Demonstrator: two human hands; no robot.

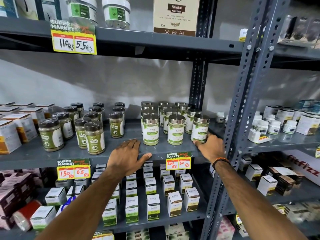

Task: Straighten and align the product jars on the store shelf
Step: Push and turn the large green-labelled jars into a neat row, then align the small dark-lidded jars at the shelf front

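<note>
Several silver-lidded jars with white and green labels stand in rows on the grey middle shelf (97,157). In the front row are a left jar (150,129), a middle jar (175,129) and a right jar (200,129). My right hand (210,145) wraps around the base of the right jar. My left hand (127,157) lies flat on the shelf's front edge, fingers spread, just left of the left jar and not touching it. Dark-lidded green jars (94,137) stand in loose rows further left.
A slotted metal upright (242,108) rises just right of my right hand. Price tags (178,161) hang from the shelf edge. White boxes (153,207) fill the shelf below; cartons (10,134) sit at far left; small white bottles (273,126) on the neighbouring rack.
</note>
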